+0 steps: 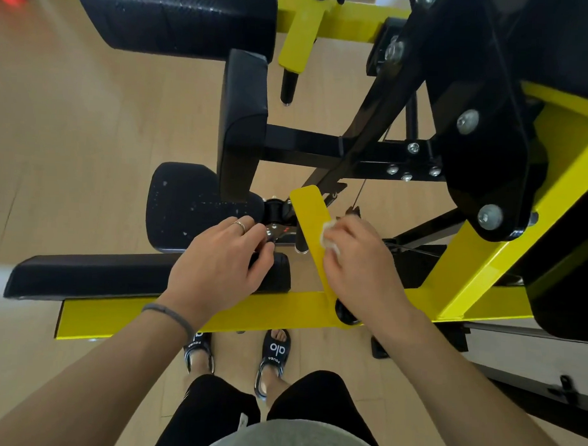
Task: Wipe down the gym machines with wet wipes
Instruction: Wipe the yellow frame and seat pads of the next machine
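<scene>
Landmark: one flat yellow lever plate on the gym machine, rising from the yellow base beam.

Left of the plate:
- Black pads, four counted: one long low pad along the base beam; one speckled seat pad above it; one upright narrow pad; one large pad at the top of the view.
- Left hand, one: fingers curled around the near end of the long low pad, thumb under, just beside the plate's left edge. One ring on a finger, one grey band on the wrist.

On the plate:
- Wet wipe, one, white and bunched, pressed against the plate's right edge.
- Right hand, one: closed over the wipe, fingertips bearing on the plate.

Right of the plate:
- Black pivot housing with bolts, seven visible.
- Yellow slanted frame member, one.

Below the plate, on the pale wood floor:
- Black sandals, two, on the person's feet.
- Black shorts legs, two; grey shirt hem, one.
</scene>
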{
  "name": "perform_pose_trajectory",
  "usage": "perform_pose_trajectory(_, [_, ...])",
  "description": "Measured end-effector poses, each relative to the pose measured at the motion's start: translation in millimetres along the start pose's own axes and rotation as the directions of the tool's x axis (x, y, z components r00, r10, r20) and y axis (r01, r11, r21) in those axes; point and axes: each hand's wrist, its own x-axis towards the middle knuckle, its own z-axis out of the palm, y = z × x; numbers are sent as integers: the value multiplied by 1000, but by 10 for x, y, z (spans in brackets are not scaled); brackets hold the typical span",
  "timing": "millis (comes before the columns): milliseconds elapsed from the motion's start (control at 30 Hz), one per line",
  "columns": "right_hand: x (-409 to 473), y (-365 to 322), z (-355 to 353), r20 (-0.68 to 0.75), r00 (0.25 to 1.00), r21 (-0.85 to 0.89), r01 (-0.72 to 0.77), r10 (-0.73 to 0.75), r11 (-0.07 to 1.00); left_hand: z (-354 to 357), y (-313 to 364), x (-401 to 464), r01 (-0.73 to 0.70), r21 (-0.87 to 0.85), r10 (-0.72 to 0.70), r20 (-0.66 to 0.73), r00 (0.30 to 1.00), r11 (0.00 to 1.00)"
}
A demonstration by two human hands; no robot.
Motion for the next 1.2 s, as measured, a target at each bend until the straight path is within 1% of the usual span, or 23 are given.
perform_pose_trajectory(67, [-276, 15, -49, 39, 999, 15, -38, 37, 999, 5, -2, 3, 0, -1, 0, -3, 1000, 1000])
perform_pose_trajectory(133, [-354, 3, -44, 58, 997, 0, -54, 53, 999, 6, 1, 0, -4, -6, 4, -7, 1000, 1000])
perform_pose_trajectory(367, [370, -178, 149, 51, 996, -32, 80, -78, 996, 13, 1, -5, 1, -11, -1, -18, 1000, 1000])
perform_pose_trajectory(433, [163, -97, 108, 51, 994, -19, 96, -95, 995, 15, 1, -10, 0, -17, 0, -20, 1000, 1000])
perform_pose_trajectory(533, [-413, 12, 3, 46, 994, 18, 94, -95, 995, 16, -10, 1, -6, -18, 5, -26, 1000, 1000])
perform_pose_trajectory(600, [-530, 82, 27, 33, 996, 34, 88, -89, 996, 23, -17, 8, -8, -18, 8, -27, 1000, 1000])
perform_pose_trajectory(667, [-358, 69, 86, 3, 996, 37, 91, -91, 995, 27, -18, 3, -6, -25, 6, -18, 1000, 1000])
perform_pose_trajectory(767, [196, -78, 163, -23, 992, 62, 124, -122, 990, 28, -23, -1, -2, -19, 2, -20, 1000, 1000])
perform_pose_trajectory(833, [541, -153, 182, -24, 993, 66, 114, -113, 991, 24, -21, 1, 4, -7, -4, -20, 1000, 1000])
perform_pose_trajectory(900, [601, -151, 169, -20, 993, 74, 114, -113, 991, 18, -22, 3, 10, -4, -10, -19, 1000, 1000])
perform_pose_trajectory(1067, [-315, 12, 16, 5, 999, 187, 32, -34, 982, 18, -21, -8, 5, -27, -5, -13, 1000, 1000])
perform_pose_trajectory(1200, [-663, 93, -13, -26, 1000, 217, -10, 16, 976, 7, -11, -5, 2, -17, -2, -4, 1000, 1000])
